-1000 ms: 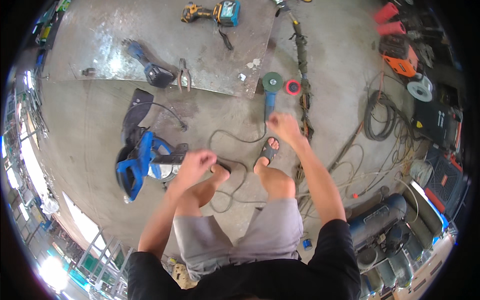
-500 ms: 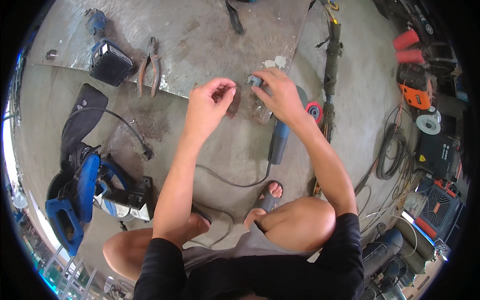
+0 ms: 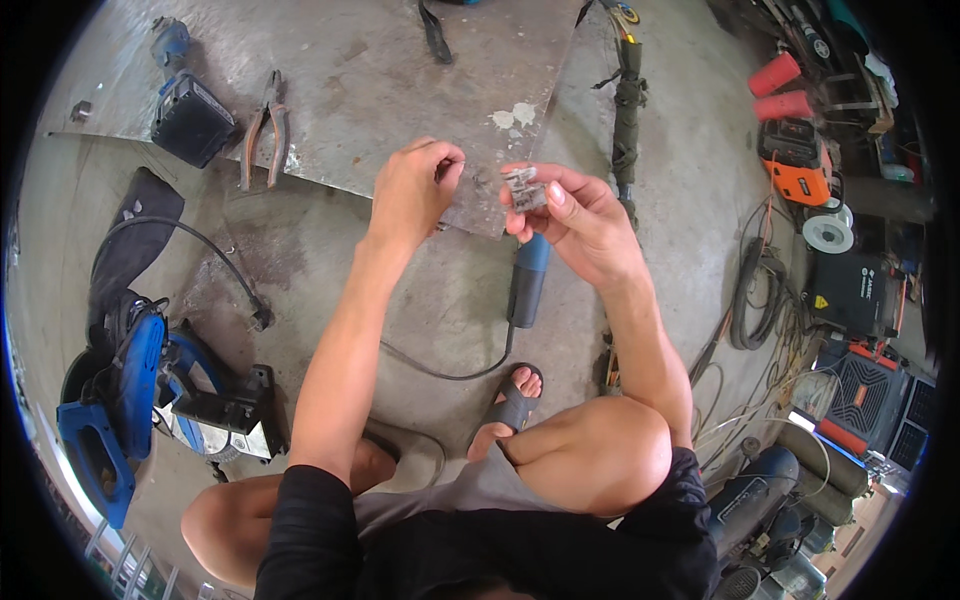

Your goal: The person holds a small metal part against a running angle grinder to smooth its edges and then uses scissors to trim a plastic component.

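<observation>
A small grey-white piece with dark streaks, perhaps metal, [image 3: 524,190] is pinched in my right hand [image 3: 590,225], its flat face turned up. To the left my left hand [image 3: 412,195] is closed, thumb and fingers curled together; whatever they hold, if anything, is hidden. Both hands are above the near corner of a worn metal sheet [image 3: 380,110]. Just below the right hand shows the blue and black body of an angle grinder [image 3: 528,280], its head covered by that hand. Pliers [image 3: 265,135] with worn reddish handles lie at the sheet's left edge.
A cordless power tool with a black battery [image 3: 195,120] sits left of the pliers. Left of my legs stands a blue saw [image 3: 150,390]. The grinder's cord [image 3: 440,372] curves across the floor. Along the right are a wrapped cable [image 3: 628,120], an orange tool [image 3: 797,170] and several machines.
My right hand has turned palm-up, bringing the small piece's flat face into sight. My left hand's fingers have curled in further. The whole view has shifted somewhat, moving the surroundings leftward.
</observation>
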Demonstrator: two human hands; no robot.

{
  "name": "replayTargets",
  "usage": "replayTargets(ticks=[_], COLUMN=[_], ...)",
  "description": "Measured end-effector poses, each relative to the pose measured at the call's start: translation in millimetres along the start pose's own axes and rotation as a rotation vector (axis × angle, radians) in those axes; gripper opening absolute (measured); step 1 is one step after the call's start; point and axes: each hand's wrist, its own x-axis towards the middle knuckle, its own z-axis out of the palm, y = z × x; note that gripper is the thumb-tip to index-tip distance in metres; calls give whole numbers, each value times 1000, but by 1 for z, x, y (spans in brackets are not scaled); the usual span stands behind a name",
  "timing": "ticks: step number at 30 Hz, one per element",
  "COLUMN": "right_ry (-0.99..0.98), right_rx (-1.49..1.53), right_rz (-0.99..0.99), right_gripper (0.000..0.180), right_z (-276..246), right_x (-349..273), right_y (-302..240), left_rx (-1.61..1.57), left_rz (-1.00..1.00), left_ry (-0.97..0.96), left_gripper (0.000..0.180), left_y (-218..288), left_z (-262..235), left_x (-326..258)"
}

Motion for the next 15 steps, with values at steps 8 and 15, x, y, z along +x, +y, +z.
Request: replayTargets(ticks=[8,15], right_ry=[-9,30], right_rx=[-38,-39], right_rz=[-41,-76], right_gripper=[42,31], right_z=[3,2], right_x=[-1,6], right_y=[-2,5], left_rx=[23,45], left_rz=[43,15], left_ry=[-7,-24], left_gripper=[14,16], left_y=[-11,-6], left_z=[6,1], left_x=[2,3])
